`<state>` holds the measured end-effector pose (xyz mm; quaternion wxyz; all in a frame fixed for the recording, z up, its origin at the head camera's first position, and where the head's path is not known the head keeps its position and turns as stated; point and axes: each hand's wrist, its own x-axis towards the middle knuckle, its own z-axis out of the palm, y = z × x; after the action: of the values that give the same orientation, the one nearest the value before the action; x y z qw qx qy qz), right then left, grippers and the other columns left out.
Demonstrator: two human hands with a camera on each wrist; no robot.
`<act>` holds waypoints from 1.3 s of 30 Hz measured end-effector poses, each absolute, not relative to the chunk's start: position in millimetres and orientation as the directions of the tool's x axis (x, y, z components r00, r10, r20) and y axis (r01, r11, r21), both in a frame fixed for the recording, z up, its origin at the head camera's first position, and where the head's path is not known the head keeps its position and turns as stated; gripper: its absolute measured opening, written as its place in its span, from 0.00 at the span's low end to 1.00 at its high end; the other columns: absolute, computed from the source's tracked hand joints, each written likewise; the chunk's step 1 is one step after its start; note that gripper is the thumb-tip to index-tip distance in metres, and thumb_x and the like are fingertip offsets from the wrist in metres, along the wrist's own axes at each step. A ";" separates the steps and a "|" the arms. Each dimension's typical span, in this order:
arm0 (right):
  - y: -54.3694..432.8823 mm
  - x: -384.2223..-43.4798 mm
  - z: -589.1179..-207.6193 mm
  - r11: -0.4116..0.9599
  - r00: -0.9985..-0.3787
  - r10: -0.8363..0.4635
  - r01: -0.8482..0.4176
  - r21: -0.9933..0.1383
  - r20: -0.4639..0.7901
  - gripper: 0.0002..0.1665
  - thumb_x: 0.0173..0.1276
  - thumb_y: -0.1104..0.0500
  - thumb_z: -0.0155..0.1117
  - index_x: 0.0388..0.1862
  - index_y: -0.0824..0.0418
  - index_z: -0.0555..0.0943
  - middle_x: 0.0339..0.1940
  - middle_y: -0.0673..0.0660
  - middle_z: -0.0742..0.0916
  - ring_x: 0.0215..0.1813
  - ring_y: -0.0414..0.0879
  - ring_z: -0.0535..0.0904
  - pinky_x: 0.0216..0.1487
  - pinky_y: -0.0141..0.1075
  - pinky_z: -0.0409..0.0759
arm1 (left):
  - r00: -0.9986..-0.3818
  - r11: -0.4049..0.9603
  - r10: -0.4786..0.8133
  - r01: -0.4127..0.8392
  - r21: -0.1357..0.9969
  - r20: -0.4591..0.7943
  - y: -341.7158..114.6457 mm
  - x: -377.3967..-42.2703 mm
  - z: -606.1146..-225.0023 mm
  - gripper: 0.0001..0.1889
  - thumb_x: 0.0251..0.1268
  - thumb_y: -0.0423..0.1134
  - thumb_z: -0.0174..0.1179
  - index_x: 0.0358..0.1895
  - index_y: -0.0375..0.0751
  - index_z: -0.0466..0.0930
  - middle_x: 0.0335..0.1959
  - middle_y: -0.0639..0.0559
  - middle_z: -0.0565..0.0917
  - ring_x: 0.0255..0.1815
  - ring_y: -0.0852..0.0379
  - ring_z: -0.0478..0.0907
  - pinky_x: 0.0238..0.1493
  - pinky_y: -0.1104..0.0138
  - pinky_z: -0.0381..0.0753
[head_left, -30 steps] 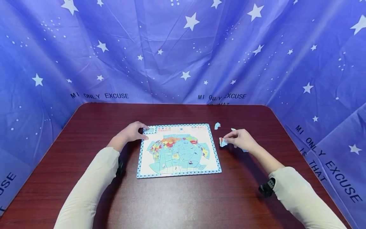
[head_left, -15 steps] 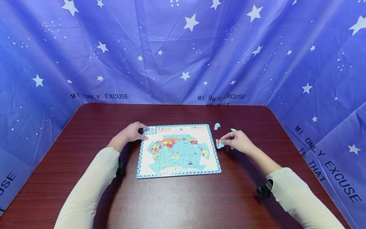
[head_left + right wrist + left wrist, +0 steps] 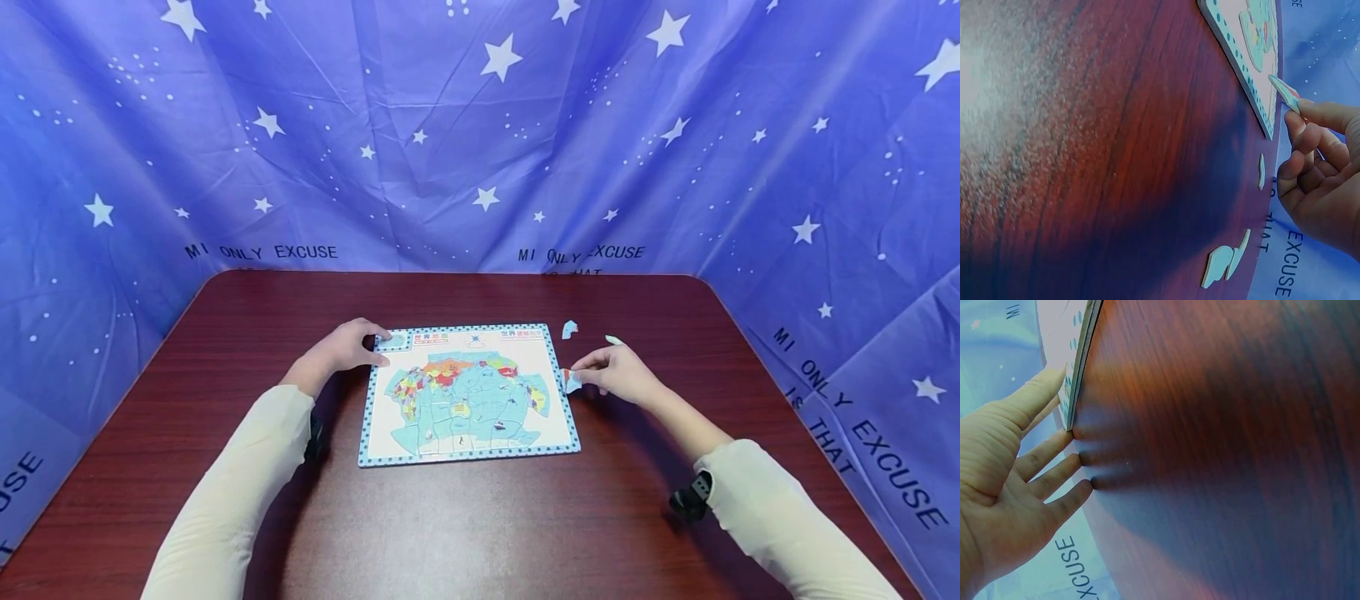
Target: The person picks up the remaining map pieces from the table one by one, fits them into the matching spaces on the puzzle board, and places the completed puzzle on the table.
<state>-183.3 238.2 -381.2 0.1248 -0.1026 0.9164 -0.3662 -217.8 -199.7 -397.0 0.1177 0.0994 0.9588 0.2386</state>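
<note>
A world map jigsaw puzzle board (image 3: 555, 417) with a dotted blue border lies flat, many map pieces fitted in its middle. My left hand (image 3: 348, 346) is at its far left corner. In the left wrist view, the thumb lies on the board's dotted border (image 3: 1072, 356) while the straight fingers (image 3: 1054, 481) reach past the corner to the table. Between thumb and fingertips my right hand (image 3: 626, 372) pinches a blue and red puzzle piece (image 3: 572, 382), which overlaps the board's right border. The right wrist view shows that piece (image 3: 1285, 94) tilted above the board, the other fingers curled.
A loose light-blue puzzle piece (image 3: 570, 330) lies on the dark red wooden table (image 3: 465, 525), off the board's far right corner. Another piece (image 3: 613, 340) peeks out behind my right hand. More pieces (image 3: 1217, 265) lie on the table in the right wrist view. A starry blue curtain (image 3: 450, 125) hangs behind.
My right hand has moved left with the puzzle piece, from beside the board to over its right border. The left hand and the board have stayed put.
</note>
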 end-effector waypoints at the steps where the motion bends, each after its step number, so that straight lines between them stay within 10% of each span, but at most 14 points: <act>1: 237.4 -182.9 -381.3 0.708 -0.947 -0.279 -0.093 -0.700 -0.157 0.11 0.61 0.56 0.65 0.39 0.61 0.85 0.20 0.59 0.83 0.20 0.46 0.73 0.20 0.33 0.68 | -0.952 0.867 0.248 0.136 0.480 -0.178 -199.9 -217.9 -397.2 0.26 0.56 0.44 0.67 0.57 0.37 0.76 0.65 0.33 0.66 0.62 0.39 0.64 0.64 0.48 0.66; 39: 212.9 -168.3 -388.7 0.641 -0.909 -0.367 -0.094 -0.762 -0.197 0.10 0.61 0.57 0.65 0.38 0.60 0.86 0.19 0.57 0.81 0.20 0.46 0.71 0.19 0.33 0.67 | -0.952 0.854 0.262 0.152 0.498 -0.158 -200.0 -213.9 -392.8 0.26 0.55 0.47 0.67 0.55 0.39 0.77 0.63 0.33 0.67 0.60 0.39 0.66 0.61 0.49 0.69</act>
<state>-168.3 212.9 -388.7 0.1692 -0.1296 0.8898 -0.4036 -213.9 -200.0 -392.8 0.1107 0.1082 0.9564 0.2477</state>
